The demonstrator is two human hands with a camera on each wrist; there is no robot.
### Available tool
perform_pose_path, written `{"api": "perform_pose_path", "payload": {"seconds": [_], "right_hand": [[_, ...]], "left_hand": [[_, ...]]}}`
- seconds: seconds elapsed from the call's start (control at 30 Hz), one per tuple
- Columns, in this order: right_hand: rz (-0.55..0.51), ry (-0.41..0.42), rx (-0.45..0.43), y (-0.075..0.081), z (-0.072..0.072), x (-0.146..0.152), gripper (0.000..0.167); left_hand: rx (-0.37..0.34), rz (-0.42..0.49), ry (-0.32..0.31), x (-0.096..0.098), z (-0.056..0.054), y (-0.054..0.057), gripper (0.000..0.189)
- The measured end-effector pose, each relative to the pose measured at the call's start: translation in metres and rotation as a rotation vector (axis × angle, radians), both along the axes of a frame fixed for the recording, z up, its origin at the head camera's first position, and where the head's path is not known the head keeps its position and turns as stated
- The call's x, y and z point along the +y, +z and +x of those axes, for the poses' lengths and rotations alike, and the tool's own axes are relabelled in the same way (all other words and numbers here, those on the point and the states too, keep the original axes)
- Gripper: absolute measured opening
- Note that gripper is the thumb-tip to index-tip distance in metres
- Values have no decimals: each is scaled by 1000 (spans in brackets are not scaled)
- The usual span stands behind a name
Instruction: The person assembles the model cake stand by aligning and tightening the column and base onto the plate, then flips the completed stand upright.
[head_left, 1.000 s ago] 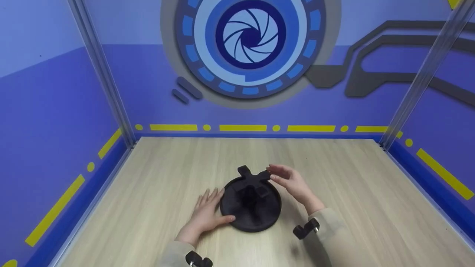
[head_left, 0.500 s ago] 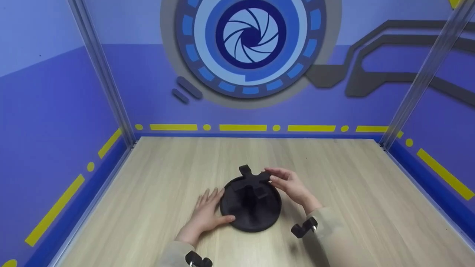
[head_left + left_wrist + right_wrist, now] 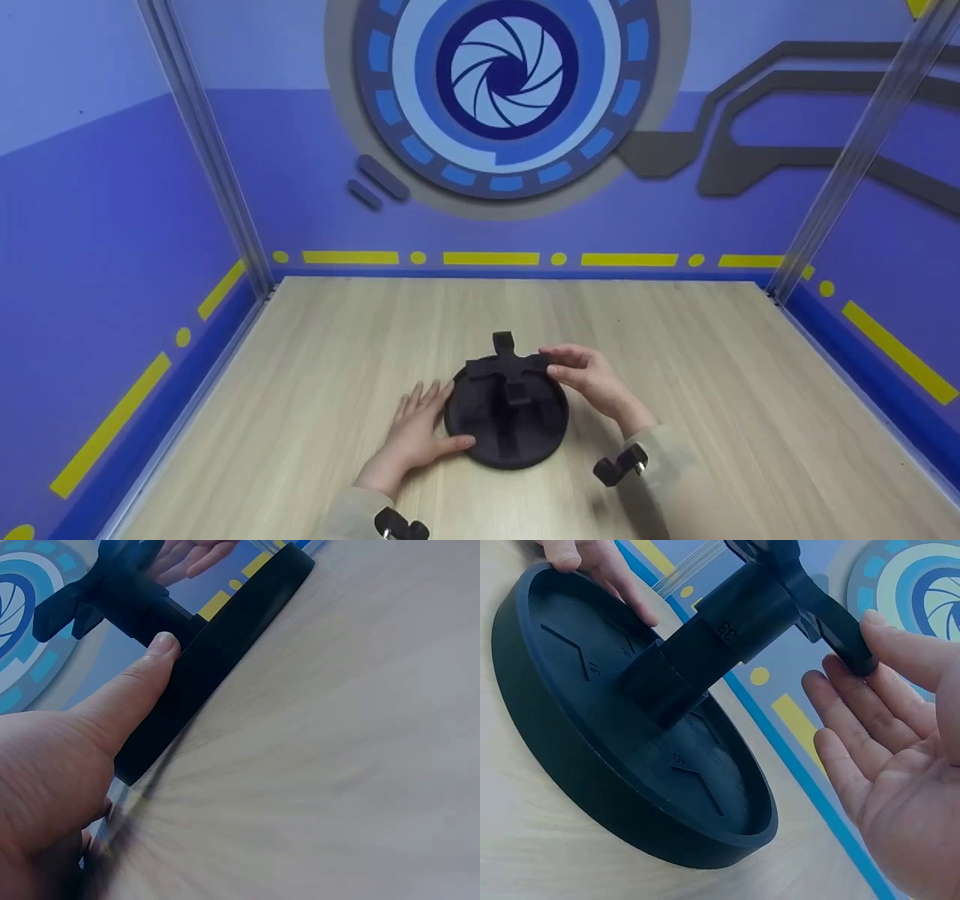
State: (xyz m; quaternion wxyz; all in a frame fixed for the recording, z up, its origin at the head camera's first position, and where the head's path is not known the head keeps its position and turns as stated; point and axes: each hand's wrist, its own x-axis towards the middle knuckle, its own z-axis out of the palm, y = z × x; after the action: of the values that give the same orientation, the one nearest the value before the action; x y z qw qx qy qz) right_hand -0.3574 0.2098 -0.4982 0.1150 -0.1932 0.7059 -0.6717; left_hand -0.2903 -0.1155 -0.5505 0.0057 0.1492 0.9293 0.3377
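Note:
A black round base (image 3: 517,442) with a raised rim lies on the table, numbers and angled lines moulded inside it. From its middle rises a thick stepped post (image 3: 694,652), topped by a black cross-shaped knob (image 3: 508,366) with several arms. My left hand (image 3: 416,431) rests against the base's left side, fingers straight and spread; its thumb (image 3: 139,690) lies straight over the rim. With thumb and fingers, my right hand (image 3: 596,382) pinches the knob's right arm (image 3: 847,637); its other fingers stay extended below. The post is mostly hidden under the knob in the head view.
The pale wooden table (image 3: 360,322) has blue patterned panels (image 3: 375,232) behind it and at both sides. Metal posts (image 3: 217,165) stand at the back corners. A black camera mount (image 3: 621,465) is strapped to my right wrist, another (image 3: 401,525) to my left.
The cross-shaped knob has turned clockwise as seen from above, its right arm coming slightly nearer. My right hand has followed it. The base and my left hand stay in place.

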Motion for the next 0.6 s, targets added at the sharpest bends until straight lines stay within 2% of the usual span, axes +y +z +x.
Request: {"api": "perform_pose_path", "payload": {"seconds": [0.3, 0.6], "right_hand": [[46, 39, 16, 4, 8, 0, 50], [130, 28, 46, 8, 18, -4, 50]], "left_hand": [[-4, 10, 4, 0, 1, 1, 105], [1, 2, 1, 0, 0, 0, 106]]}}
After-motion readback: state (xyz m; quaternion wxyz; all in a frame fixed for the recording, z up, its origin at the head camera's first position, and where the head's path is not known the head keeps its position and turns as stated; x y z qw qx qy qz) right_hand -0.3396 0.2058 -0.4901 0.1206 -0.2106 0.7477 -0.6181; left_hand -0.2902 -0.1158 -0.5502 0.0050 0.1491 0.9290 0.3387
